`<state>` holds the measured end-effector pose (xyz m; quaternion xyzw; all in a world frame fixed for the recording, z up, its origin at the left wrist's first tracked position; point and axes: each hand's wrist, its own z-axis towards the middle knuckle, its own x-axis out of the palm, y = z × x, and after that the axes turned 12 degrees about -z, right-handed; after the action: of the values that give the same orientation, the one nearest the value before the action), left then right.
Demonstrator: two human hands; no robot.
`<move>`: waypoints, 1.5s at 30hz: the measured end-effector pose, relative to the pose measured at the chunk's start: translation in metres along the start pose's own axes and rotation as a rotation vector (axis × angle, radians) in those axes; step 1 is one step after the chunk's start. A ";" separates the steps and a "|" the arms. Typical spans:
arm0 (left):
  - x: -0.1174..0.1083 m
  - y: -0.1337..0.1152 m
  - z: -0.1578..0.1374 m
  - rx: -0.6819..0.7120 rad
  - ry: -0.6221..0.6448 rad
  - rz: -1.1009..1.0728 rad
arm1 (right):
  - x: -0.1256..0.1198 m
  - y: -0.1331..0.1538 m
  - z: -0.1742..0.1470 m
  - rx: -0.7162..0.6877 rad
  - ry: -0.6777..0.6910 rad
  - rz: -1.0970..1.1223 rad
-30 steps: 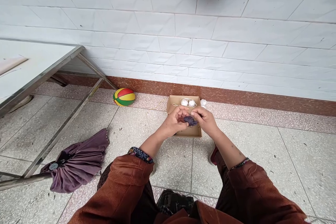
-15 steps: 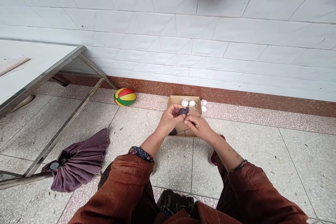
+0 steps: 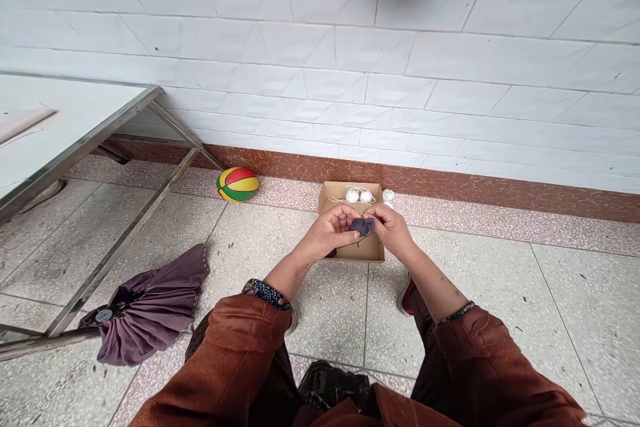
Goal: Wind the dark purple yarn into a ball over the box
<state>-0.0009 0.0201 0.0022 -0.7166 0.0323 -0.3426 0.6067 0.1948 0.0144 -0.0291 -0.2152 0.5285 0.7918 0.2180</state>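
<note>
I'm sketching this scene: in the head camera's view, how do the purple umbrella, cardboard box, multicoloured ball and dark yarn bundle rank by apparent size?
Largest to smallest:
1. Purple umbrella
2. Cardboard box, partly hidden
3. Multicoloured ball
4. Dark yarn bundle, partly covered

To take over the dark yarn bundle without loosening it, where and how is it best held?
Pinch the dark yarn bundle lightly across its wound middle, probably from above: it is short and rounded, and the left hand cups its left end while the right hand is at its right end, leaving the middle exposed.
</note>
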 end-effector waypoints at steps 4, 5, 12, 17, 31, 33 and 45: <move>-0.003 -0.001 0.004 0.076 -0.155 -0.030 | 0.012 0.006 -0.010 -0.007 0.063 -0.032; -0.004 0.000 0.006 0.092 -0.202 -0.012 | 0.014 0.010 -0.012 -0.026 0.082 -0.035; -0.008 0.007 0.010 0.089 -0.250 0.242 | -0.004 0.028 -0.011 -0.095 0.184 0.065; -0.001 0.006 0.002 0.022 -0.076 0.279 | -0.017 0.015 0.001 -0.043 0.034 0.063; -0.013 0.009 0.013 0.153 -0.362 0.182 | 0.007 0.027 -0.018 -0.190 0.225 -0.010; -0.014 0.012 0.013 0.158 -0.362 0.334 | 0.000 0.030 -0.016 -0.193 0.217 0.035; 0.010 0.001 -0.006 0.020 0.158 0.358 | -0.014 -0.010 0.004 0.203 -0.119 0.002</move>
<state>0.0035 0.0103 0.0063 -0.6641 0.2033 -0.2848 0.6607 0.2114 0.0202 -0.0271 -0.1442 0.5922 0.7459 0.2686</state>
